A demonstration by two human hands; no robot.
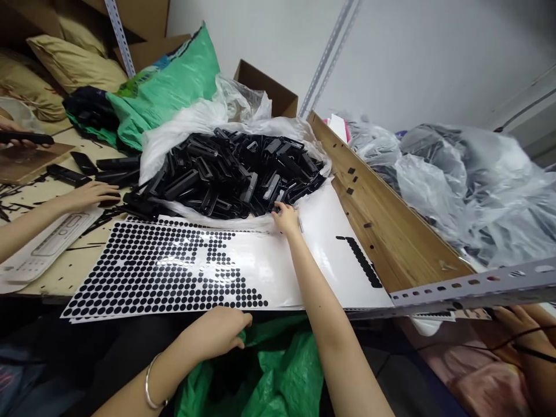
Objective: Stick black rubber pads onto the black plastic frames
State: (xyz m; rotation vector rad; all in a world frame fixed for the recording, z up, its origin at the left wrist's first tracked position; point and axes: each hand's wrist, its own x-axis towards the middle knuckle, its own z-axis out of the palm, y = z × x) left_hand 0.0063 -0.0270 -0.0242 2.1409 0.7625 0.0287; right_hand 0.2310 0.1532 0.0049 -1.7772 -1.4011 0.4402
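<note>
My right hand (286, 219) reaches to the near edge of a heap of black plastic parts (204, 168). Its fingers are closed on one black plastic part (276, 209), mostly covered by the fingertips. The heap lies in a white plastic bag (158, 139). My left hand (220, 331), with a bangle at the wrist, is over an open green bag (284, 368) below the table edge. Its fingers are loosely bent and apart, with nothing seen in them. Between the hands lie white sheets (264, 260) with rows of round black stickers (147, 266).
A co-worker's hand (89, 195) rests on black parts at left; another hand (17, 134) holds a black part farther back. A wooden board (382, 231) and a perforated metal rail (478, 285) bound the right side. Another person's hands (527, 327) are at lower right.
</note>
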